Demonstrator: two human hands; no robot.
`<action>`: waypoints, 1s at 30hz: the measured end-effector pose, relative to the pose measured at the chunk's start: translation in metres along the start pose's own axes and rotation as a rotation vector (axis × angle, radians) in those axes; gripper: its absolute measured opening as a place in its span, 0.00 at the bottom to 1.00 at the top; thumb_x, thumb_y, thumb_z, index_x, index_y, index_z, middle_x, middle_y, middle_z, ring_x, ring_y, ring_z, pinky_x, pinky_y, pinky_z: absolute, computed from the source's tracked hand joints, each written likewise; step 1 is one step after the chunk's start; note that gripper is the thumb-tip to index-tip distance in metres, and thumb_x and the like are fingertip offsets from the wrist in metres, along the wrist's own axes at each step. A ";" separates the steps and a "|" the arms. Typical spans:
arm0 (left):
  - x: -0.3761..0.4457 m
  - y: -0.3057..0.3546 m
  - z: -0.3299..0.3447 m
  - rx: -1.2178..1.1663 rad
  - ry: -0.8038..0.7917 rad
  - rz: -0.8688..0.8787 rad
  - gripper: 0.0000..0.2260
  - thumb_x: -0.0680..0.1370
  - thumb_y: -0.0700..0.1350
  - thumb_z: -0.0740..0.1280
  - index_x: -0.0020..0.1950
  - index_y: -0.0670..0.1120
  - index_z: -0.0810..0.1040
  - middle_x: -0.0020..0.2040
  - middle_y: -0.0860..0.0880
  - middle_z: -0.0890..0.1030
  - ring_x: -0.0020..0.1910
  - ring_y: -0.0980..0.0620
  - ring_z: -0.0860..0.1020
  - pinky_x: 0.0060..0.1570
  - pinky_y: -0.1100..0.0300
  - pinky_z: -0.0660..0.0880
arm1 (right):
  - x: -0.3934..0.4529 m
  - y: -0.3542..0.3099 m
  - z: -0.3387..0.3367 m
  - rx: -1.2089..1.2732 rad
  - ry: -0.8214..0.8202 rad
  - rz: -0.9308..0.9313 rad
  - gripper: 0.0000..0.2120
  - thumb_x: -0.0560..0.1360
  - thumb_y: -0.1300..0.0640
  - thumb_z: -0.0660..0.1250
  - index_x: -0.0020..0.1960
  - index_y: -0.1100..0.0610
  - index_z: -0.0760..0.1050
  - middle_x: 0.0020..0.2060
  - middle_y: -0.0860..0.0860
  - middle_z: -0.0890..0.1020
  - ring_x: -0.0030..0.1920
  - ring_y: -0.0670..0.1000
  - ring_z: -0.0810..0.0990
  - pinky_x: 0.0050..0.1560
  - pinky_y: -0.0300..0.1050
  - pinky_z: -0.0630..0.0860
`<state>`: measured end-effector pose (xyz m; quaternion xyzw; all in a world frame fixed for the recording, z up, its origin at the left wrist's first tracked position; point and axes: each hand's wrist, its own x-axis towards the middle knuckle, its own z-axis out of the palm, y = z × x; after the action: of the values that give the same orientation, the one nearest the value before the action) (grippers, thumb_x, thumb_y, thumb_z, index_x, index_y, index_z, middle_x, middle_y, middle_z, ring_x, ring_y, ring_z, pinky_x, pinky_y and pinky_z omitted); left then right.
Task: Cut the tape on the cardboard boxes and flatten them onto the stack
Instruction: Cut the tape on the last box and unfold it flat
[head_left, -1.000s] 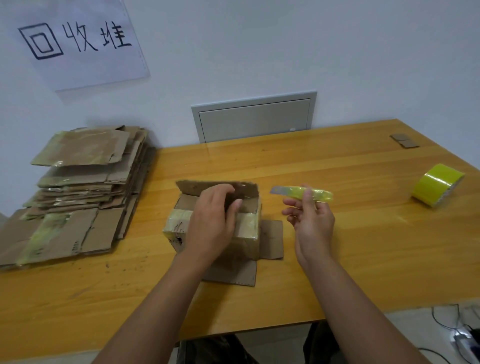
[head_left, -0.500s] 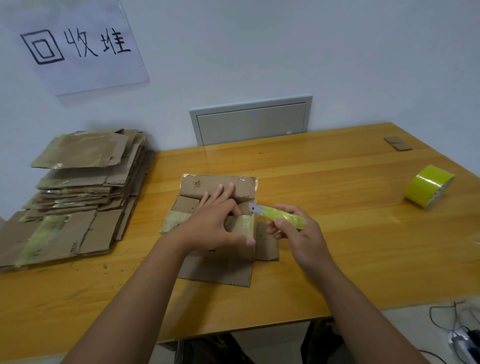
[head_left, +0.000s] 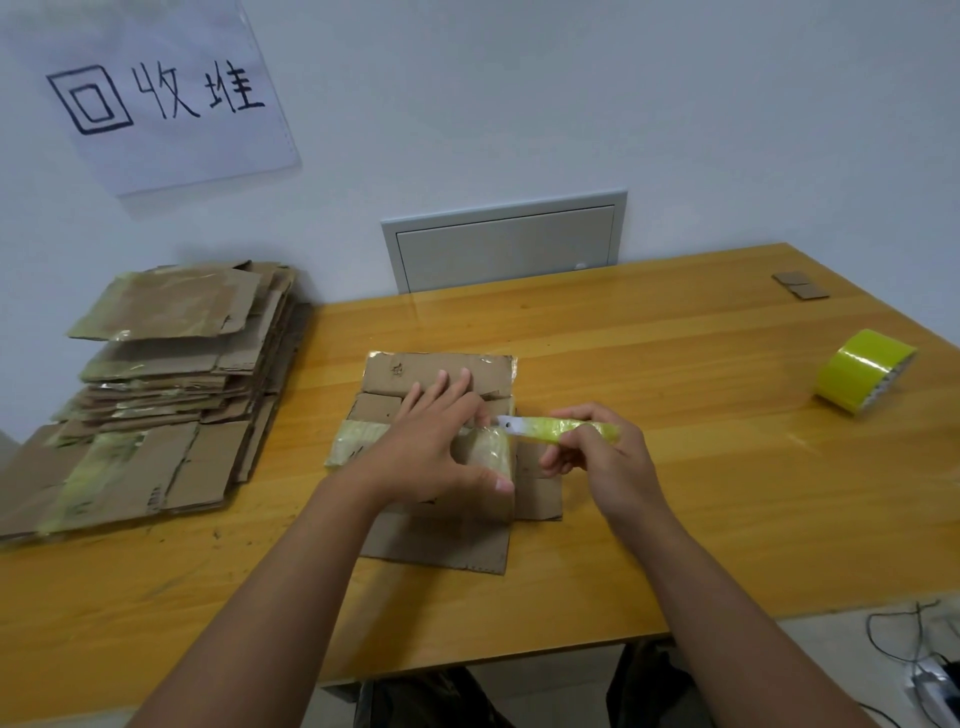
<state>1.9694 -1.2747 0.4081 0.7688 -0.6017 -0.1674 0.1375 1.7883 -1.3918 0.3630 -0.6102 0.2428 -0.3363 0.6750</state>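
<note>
Your flat left hand (head_left: 431, 447) pins the cardboard box (head_left: 441, 374) mid-frame while your right hand (head_left: 597, 457) grips the yellow-green utility knife (head_left: 561, 430), blade pointing left at the taped seam (head_left: 493, 447) just beside it.

I was in a plain back room used for sorting recycling, not a home. A handwritten paper sign (head_left: 161, 93) hung taped on the bare white wall, right above a stack of flattened cardboard (head_left: 166, 374). A grey metal access panel (head_left: 504, 241) was set into that wall behind the scuffed wooden surface (head_left: 675, 415). Loose cables (head_left: 914, 654) lay on the pale floor to my right.
</note>
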 end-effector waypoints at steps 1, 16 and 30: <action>0.001 0.000 -0.001 -0.002 -0.002 -0.002 0.27 0.62 0.74 0.65 0.52 0.60 0.65 0.81 0.49 0.45 0.79 0.50 0.39 0.77 0.48 0.38 | 0.000 0.001 0.001 0.006 -0.005 0.009 0.11 0.78 0.68 0.58 0.54 0.60 0.77 0.33 0.58 0.84 0.35 0.53 0.82 0.36 0.40 0.77; 0.012 -0.005 -0.007 0.053 -0.094 -0.004 0.27 0.65 0.70 0.71 0.53 0.57 0.65 0.79 0.52 0.53 0.79 0.49 0.43 0.75 0.49 0.41 | -0.016 0.015 0.006 0.123 0.088 0.019 0.10 0.77 0.65 0.59 0.54 0.59 0.77 0.32 0.59 0.82 0.34 0.54 0.80 0.37 0.43 0.77; -0.006 0.003 0.006 0.224 0.284 0.042 0.48 0.61 0.79 0.57 0.74 0.51 0.65 0.74 0.53 0.69 0.76 0.56 0.60 0.75 0.55 0.43 | -0.014 0.034 -0.010 -0.144 0.242 -0.112 0.12 0.81 0.60 0.63 0.61 0.48 0.76 0.41 0.50 0.85 0.38 0.44 0.81 0.37 0.35 0.75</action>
<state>1.9634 -1.2692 0.4046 0.7826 -0.6068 0.0139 0.1381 1.7774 -1.3872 0.3266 -0.6246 0.3113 -0.4262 0.5756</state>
